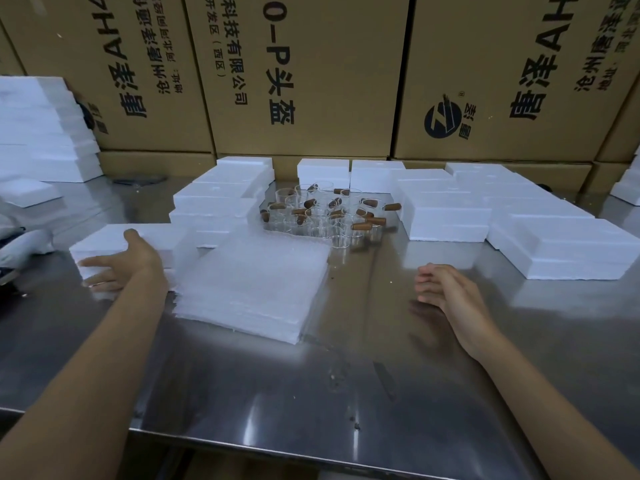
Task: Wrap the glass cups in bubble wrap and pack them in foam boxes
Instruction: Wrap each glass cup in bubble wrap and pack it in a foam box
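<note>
The left grip (121, 263) lies with straight fingers on a foam box (138, 242), just left of the bubble wrap stack (252, 282). The right grip (446, 289) hovers relaxed and empty above the steel surface (311, 382). The glass cups (325, 211) cluster beyond the bubble wrap, between both grips.

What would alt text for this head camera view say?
A person's left hand rests open on a white foam box on a steel table, while the right hand hovers empty. Between them lies a stack of bubble wrap; behind it stand glass cups with brown handles.
</note>
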